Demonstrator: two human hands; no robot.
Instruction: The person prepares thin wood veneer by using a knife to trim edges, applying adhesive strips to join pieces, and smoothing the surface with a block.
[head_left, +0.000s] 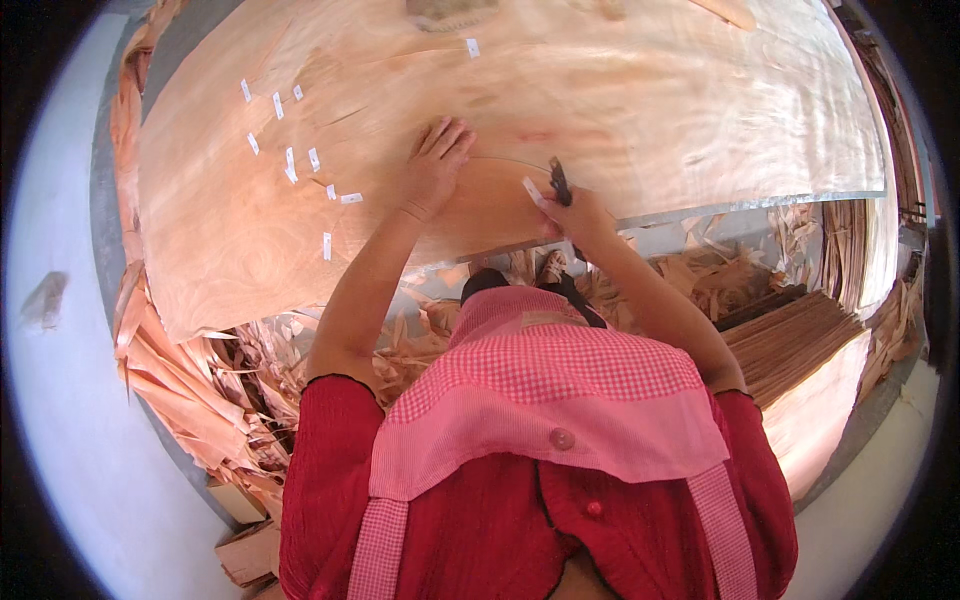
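A large, thin sheet of pale wood veneer (700, 120) spreads across the work surface in front of me. My left hand (435, 165) lies flat on it, fingers stretched out and pointing away from me. Near the sheet's front edge, my right hand (580, 215) is closed around a small black tool (560, 182), whose exact kind I cannot make out. A short white tape strip (533, 190) shows at the fingers of that hand. Between the hands, a thin curved line runs over the veneer. Several small white tape pieces (277, 105) are scattered on the sheet's left part.
Torn veneer scraps (190, 400) hang and pile up at the left edge, with more below the front edge. A stack of brown veneer strips (790, 340) lies at the right. A loose veneer piece (725, 12) rests at the far edge.
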